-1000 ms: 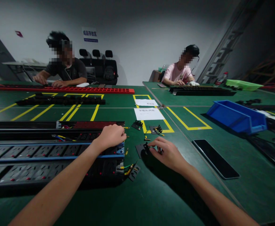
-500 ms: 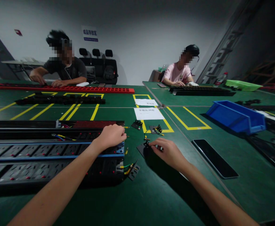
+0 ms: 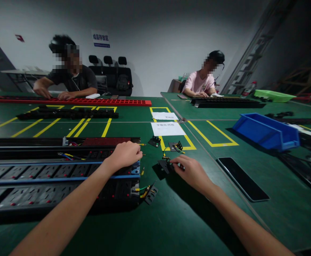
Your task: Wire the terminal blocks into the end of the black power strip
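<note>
My right hand (image 3: pixel 191 170) pinches a small black metal bracket (image 3: pixel 164 167) by its bent edge, holding it tilted just over its shadow on the green table. My left hand (image 3: pixel 125 154) is closed over the end of a black power strip (image 3: pixel 98 154), its fingertips hidden behind the knuckles. Nearer to me lies a blue-edged power strip (image 3: pixel 56 170) with rows of sockets and red dots. In front of it, another strip has a slotted bracket (image 3: pixel 150 195) hanging from yellow-green wires at its end. Two more black brackets (image 3: pixel 154 141) lie beyond my right hand, one with a wire.
A phone (image 3: pixel 243 179) and a blue bin (image 3: pixel 267 131) stand to the right. White paper sheets (image 3: pixel 168 129) lie ahead inside yellow tape lines. Across the table two people work, one at a long red rail (image 3: pixel 118 102), the other at black rails (image 3: pixel 227 103).
The bracket in my right hand has been lifted and tipped up off the table, its shadow now apart from it. My left hand has stayed in place.
</note>
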The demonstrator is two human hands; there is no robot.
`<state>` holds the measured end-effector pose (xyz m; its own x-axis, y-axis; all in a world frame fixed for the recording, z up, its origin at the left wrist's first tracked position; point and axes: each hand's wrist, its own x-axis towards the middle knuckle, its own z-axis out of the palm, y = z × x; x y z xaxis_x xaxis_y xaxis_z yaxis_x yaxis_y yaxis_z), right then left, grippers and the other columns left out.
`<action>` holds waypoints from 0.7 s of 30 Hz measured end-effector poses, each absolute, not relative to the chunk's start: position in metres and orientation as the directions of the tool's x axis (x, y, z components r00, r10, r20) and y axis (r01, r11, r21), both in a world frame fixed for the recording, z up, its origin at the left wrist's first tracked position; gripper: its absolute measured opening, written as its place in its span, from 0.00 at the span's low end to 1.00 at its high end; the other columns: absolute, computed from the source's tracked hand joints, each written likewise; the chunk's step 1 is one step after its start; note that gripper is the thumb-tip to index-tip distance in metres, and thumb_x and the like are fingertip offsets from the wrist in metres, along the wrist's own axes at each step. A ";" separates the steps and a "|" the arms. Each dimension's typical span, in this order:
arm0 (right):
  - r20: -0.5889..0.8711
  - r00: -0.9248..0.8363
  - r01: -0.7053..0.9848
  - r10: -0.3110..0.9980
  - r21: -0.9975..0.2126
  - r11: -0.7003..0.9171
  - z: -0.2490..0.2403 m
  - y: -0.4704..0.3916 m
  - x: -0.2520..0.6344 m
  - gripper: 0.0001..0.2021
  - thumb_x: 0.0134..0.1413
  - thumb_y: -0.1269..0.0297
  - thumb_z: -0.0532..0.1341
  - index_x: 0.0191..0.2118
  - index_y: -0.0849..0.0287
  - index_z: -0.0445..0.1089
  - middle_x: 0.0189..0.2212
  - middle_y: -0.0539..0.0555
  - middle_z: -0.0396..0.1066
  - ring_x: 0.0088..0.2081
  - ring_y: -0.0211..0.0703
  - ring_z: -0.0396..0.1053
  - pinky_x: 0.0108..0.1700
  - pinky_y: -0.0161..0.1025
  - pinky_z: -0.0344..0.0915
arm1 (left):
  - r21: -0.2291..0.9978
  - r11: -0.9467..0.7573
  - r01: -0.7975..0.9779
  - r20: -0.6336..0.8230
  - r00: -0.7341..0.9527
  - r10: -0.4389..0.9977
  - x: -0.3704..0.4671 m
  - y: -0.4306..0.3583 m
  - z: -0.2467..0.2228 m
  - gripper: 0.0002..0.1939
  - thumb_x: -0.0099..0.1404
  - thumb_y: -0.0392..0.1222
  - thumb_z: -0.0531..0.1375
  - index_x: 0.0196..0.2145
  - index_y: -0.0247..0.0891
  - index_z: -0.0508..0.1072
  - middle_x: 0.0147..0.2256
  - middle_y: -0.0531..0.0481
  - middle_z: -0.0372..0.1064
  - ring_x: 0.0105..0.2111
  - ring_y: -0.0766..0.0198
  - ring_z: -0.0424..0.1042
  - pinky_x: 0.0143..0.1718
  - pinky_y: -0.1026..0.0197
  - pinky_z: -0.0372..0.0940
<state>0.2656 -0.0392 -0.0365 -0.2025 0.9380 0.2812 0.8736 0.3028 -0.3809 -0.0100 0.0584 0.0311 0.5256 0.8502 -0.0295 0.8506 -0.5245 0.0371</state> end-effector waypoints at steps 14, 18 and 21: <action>0.184 -0.266 0.903 0.946 -0.295 0.311 -0.037 -0.045 0.247 0.07 0.64 0.70 0.58 0.41 0.56 0.74 0.40 0.54 0.72 0.36 0.44 0.72 0.34 0.37 0.60 | 0.012 -0.551 0.835 -0.020 0.551 0.834 -0.010 0.056 0.032 0.19 0.69 0.49 0.52 0.31 0.38 0.78 0.32 0.39 0.77 0.32 0.53 0.75 0.36 0.53 0.66; 0.195 -0.310 0.899 0.931 -0.260 0.353 -0.040 -0.045 0.237 0.12 0.70 0.64 0.56 0.51 0.53 0.76 0.42 0.55 0.71 0.39 0.44 0.73 0.35 0.36 0.61 | 0.030 -0.563 0.826 -0.004 0.563 0.827 -0.010 0.056 0.030 0.17 0.68 0.45 0.52 0.30 0.38 0.78 0.33 0.38 0.77 0.32 0.52 0.75 0.37 0.51 0.66; 0.164 -0.315 0.917 0.935 -0.204 0.344 -0.039 -0.041 0.230 0.16 0.72 0.64 0.54 0.56 0.52 0.75 0.41 0.55 0.71 0.39 0.44 0.73 0.33 0.36 0.60 | 0.038 -0.564 0.825 -0.005 0.565 0.825 -0.010 0.057 0.029 0.17 0.68 0.45 0.52 0.31 0.38 0.78 0.33 0.37 0.77 0.33 0.50 0.76 0.37 0.51 0.66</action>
<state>0.2295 -0.0412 -0.0394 -0.3146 0.9350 0.1636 0.9165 0.3440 -0.2041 -0.0105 0.0569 0.0294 0.5645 0.8254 -0.0048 0.8249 -0.5640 0.0384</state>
